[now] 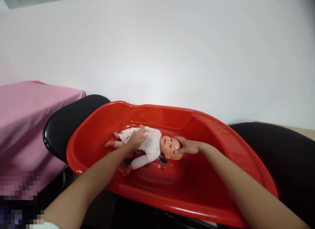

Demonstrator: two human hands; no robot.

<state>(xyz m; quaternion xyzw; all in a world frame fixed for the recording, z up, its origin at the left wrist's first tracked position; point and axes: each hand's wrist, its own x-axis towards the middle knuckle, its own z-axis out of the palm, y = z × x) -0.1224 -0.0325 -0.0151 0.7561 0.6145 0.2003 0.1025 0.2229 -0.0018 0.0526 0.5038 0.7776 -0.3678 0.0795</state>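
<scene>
In the red tub point(201, 196), both hands rest on the doll point(150, 145), seemingly flat.

A baby doll point(150, 145) in a white suit lies face-up, head to the right, inside a red tub point(197, 193).
</scene>
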